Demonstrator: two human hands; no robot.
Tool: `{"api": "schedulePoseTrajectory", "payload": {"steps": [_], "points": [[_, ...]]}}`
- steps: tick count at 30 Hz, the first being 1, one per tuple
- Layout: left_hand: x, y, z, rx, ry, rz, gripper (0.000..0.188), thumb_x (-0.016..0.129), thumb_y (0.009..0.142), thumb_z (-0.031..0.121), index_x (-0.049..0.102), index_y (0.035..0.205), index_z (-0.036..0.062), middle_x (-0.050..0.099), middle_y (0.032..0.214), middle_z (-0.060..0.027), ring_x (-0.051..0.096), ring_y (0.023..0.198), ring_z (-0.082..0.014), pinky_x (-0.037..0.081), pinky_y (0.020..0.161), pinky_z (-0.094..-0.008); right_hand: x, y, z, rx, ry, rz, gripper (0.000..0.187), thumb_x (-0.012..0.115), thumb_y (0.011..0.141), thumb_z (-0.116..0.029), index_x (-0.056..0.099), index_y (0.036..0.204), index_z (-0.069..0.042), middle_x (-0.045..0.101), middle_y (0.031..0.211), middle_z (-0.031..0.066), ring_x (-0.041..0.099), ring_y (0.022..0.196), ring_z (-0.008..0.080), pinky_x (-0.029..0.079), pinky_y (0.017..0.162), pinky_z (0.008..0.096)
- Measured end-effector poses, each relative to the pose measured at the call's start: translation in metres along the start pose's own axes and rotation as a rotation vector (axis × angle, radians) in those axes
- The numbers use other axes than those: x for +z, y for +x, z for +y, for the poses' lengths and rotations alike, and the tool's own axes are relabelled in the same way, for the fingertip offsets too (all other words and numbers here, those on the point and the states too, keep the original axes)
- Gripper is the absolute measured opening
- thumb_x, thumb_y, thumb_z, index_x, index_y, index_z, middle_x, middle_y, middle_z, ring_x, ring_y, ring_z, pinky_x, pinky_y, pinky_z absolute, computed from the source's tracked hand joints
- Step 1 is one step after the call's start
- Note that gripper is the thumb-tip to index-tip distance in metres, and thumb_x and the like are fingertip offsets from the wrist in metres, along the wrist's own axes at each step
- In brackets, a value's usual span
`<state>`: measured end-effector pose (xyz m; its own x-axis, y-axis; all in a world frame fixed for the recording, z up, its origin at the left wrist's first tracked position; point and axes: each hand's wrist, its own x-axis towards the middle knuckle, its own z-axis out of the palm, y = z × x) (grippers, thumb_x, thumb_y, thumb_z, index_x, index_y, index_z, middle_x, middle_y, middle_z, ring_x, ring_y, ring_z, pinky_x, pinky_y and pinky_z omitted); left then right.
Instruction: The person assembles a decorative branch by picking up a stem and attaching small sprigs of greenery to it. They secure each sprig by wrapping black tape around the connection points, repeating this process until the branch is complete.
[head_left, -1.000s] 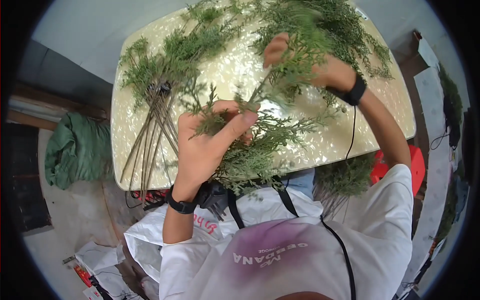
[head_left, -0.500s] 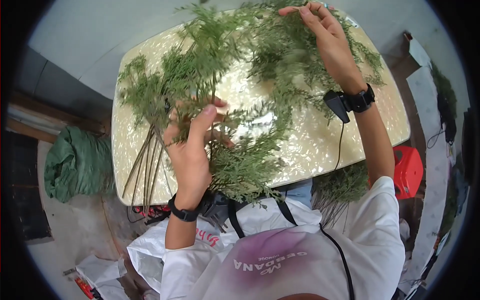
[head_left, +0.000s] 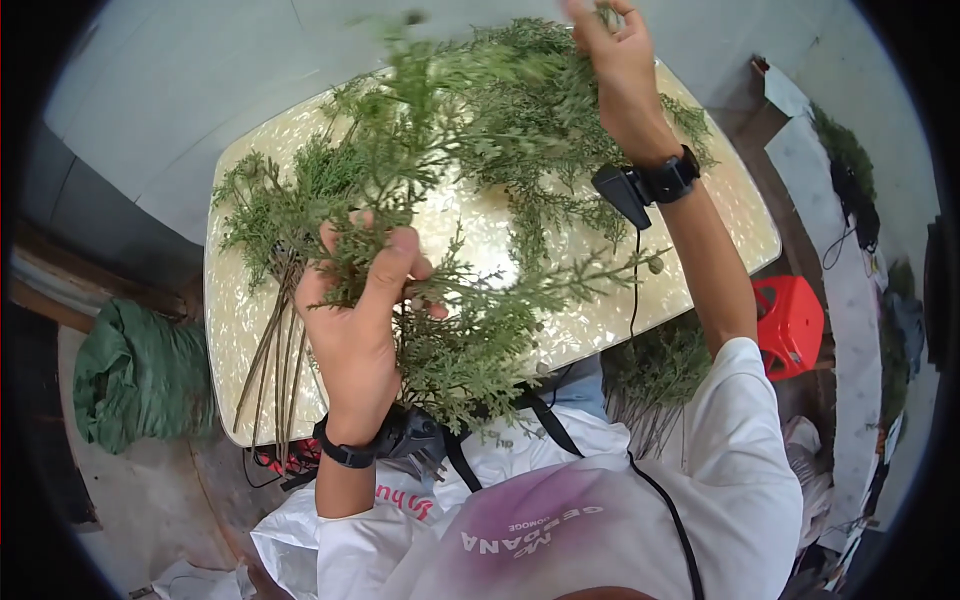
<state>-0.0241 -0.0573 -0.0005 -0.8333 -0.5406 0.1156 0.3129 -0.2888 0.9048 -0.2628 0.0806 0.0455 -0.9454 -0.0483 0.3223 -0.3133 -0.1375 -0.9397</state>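
Note:
My left hand (head_left: pixel 355 335) is closed around a leafy evergreen branch (head_left: pixel 460 350), held over the near left of the table. Its feathery sprays spread toward the right and below the hand, while its top is blurred by motion. Up at the far edge, my right hand (head_left: pixel 628 95) has its fingers pinched together, with a bit of green sprig showing between them; the fingertips touch the picture's top edge. Left of my left hand lies a bundle of evergreen cuttings (head_left: pixel 270 205), bare stems toward me. Below my right hand spreads a loose heap of evergreen sprigs (head_left: pixel 525 130).
The pale, glossy table (head_left: pixel 735 245) has rounded corners. More cuttings (head_left: pixel 655 365) lie below its near edge, beside a red plastic stool (head_left: pixel 790 325). A green sack (head_left: pixel 140 375) stands at left. A white plastic bag (head_left: pixel 290 535) is near my lap; a black cable (head_left: pixel 636 285) hangs from my right wrist device.
The view has shifted slightly. My right hand has moved toward the picture's top edge. The branch in my left hand has turned, and one spray now reaches out to the right.

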Motion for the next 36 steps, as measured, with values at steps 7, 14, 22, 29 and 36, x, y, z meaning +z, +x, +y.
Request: {"api": "schedulePoseTrajectory", "payload": {"steps": [7,14,22,29,36], "points": [[-0.009,-0.008,0.007,-0.063,-0.040,-0.053,0.024,0.069,0.088,0.011,0.060,0.106,-0.0018,0.064,0.082,-0.0084,0.061,0.069,-0.0136,0.053,0.049,-0.0280,-0.012,0.013,0.054,-0.346,-0.128,-0.099,0.035,0.055,0.099,-0.036,0.050,0.114,-0.005,0.056,0.086,0.0027,0.060,0.077,0.0078,0.049,0.063,0.0240],[0.005,-0.018,0.015,-0.014,0.004,0.038,0.021,0.068,0.089,0.014,0.063,0.101,-0.0026,0.065,0.081,-0.0081,0.060,0.067,-0.0120,0.051,0.050,-0.0261,-0.040,0.019,0.064,-0.305,-0.338,-0.366,0.031,0.052,0.100,-0.035,0.049,0.100,-0.004,0.056,0.076,0.0014,0.053,0.059,0.0085,0.047,0.056,0.0258],[0.007,-0.033,0.006,-0.154,0.044,-0.120,0.018,0.068,0.089,0.014,0.064,0.098,-0.0019,0.066,0.083,-0.0072,0.059,0.067,-0.0117,0.047,0.049,-0.0286,-0.045,0.009,0.058,-0.423,-0.678,-0.025,0.021,0.060,0.096,-0.021,0.049,0.100,-0.003,0.056,0.076,0.0009,0.054,0.061,0.0091,0.049,0.057,0.0263],[0.014,-0.041,0.002,-0.234,-0.014,-0.076,0.020,0.066,0.090,0.011,0.060,0.108,0.0048,0.063,0.078,-0.0038,0.061,0.067,-0.0128,0.048,0.048,-0.0298,-0.079,-0.030,0.063,-0.126,-0.290,-0.241,0.027,0.065,0.086,-0.007,0.050,0.107,-0.002,0.058,0.101,0.0086,0.066,0.071,0.0165,0.055,0.060,0.0260],[-0.068,-0.026,-0.011,-0.580,-0.593,-0.729,0.034,0.042,0.104,0.025,0.043,0.125,-0.0002,0.054,0.122,-0.0251,0.063,0.092,-0.0335,0.058,0.064,-0.0439,-0.020,-0.080,0.112,-0.121,-0.162,-0.334,0.022,0.068,0.075,-0.010,0.052,0.087,-0.003,0.054,0.090,0.0154,0.055,0.082,0.0350,0.044,0.070,0.0491]]}}
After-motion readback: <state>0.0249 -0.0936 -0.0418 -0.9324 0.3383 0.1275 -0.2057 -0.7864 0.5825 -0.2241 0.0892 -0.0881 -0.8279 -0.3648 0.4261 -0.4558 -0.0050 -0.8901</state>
